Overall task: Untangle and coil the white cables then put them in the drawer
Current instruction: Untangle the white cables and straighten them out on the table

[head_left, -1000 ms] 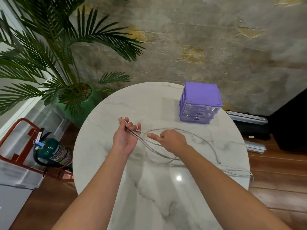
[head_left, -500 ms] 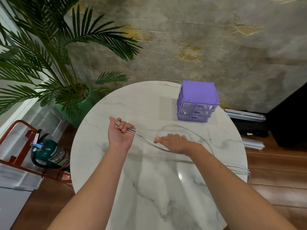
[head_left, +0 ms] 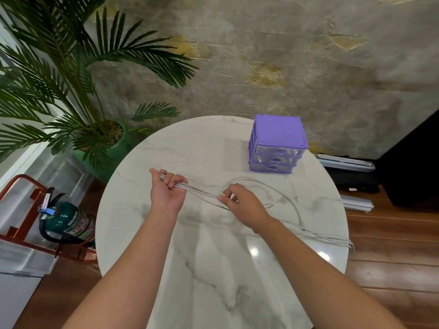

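Several strands of the white cables [head_left: 202, 193] are gripped in the left hand [head_left: 166, 193], whose fingers are curled round the bunch with the palm turned up. From that fist the strands are stretched rightward and slightly toward the person, to the right hand [head_left: 242, 205], where they are pinched between thumb and fingertips. The bunch's long axis is thus laid between the two hands — left to right across the middle of the counter [head_left: 213, 269]. Beyond the right hand a loose loop is thrown out over the marble toward the far right, and the remaining length is trailed along the counter to its right edge, where it is seen to hang over. The slack therefore lies on the right hand's side, and it is judged that the next gathering stroke would be made by that hand, the loop being carried leftward to the fist.

The purple drawer unit [head_left: 278, 146] is set at the far right of the counter, behind the loop and apart from it; all three drawers appear closed, so one would have to be pulled out before anything is stowed. Nothing is placed between the hands and the unit except the cable itself. A potted palm [head_left: 71, 96] and a fire extinguisher [head_left: 69, 222] are stood on the floor to the left, well apart from the work.
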Motion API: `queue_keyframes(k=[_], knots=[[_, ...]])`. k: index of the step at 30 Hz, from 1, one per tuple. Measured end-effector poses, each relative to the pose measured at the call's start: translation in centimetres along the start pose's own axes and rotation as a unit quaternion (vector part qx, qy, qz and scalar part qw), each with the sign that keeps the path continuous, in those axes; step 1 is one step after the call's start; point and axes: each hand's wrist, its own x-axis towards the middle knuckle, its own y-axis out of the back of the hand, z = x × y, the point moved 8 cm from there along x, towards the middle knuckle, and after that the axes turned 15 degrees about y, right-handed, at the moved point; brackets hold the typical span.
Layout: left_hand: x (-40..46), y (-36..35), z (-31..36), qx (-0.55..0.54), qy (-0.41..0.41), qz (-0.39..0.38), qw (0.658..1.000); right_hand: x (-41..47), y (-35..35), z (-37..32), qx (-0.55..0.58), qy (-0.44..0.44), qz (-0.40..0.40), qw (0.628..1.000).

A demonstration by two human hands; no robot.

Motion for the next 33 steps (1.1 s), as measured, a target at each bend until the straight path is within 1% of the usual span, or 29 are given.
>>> queue_keyframes(k=[3,4,5,7,8,9,10,12,13,14,15,18,21,24,27,33], knots=[[0.0,0.0,0.1,0.002,0.0,-0.001,1.0,0.0,0.7,0.5,-0.016,0.007,0.011,1.0],[-0.1,0.1,0.2,0.003,-0.001,-0.002,1.0,-0.1,1.2,0.5,-0.016,0.009,0.029,0.999],[-0.1,0.1,0.3,0.006,-0.003,-0.002,1.0,-0.1,1.8,0.4,-0.005,0.005,0.059,0.998],[-0.1,0.1,0.4,0.008,-0.005,-0.005,1.0,-0.2,2.9,0.6,0.061,-0.022,0.137,0.988],[-0.2,0.1,0.5,0.006,-0.006,-0.007,1.0,0.0,2.8,0.7,0.093,-0.036,0.154,0.983],[-0.2,0.1,0.5,0.003,-0.006,-0.008,1.0,0.3,2.5,0.9,0.111,-0.045,0.143,0.982],[-0.2,0.1,0.5,-0.001,-0.007,-0.009,1.0,0.5,1.7,1.1,0.116,-0.053,0.106,0.986],[-0.1,0.0,0.7,-0.007,-0.006,-0.007,1.0,0.3,-0.3,1.6,0.122,-0.071,-0.005,0.99],[0.0,0.0,0.8,-0.006,-0.008,-0.005,1.0,-0.3,-1.1,1.8,0.115,-0.083,-0.059,0.988],[0.0,0.0,0.9,-0.001,-0.011,-0.002,1.0,-0.8,-1.5,2.2,0.089,-0.092,-0.095,0.987],[0.1,0.0,1.0,0.003,-0.015,0.002,1.0,-1.2,-1.6,2.6,0.054,-0.101,-0.111,0.987],[0.4,0.4,1.3,0.011,-0.025,0.014,1.0,-1.7,-0.1,3.7,-0.061,-0.114,-0.103,0.986],[0.4,0.9,2.3,0.015,-0.043,0.025,0.999,-2.1,2.3,4.5,-0.132,-0.126,-0.089,0.979],[0.2,1.4,3.4,0.025,-0.062,0.035,0.997,-3.5,4.8,6.0,-0.191,-0.157,-0.051,0.968],[0.1,1.7,4.0,0.048,-0.072,0.048,0.995,-5.1,5.2,7.5,-0.212,-0.183,-0.041,0.959],[0.2,1.9,4.3,0.097,-0.094,0.076,0.988,-5.0,5.2,7.6,-0.242,-0.162,-0.003,0.957]])
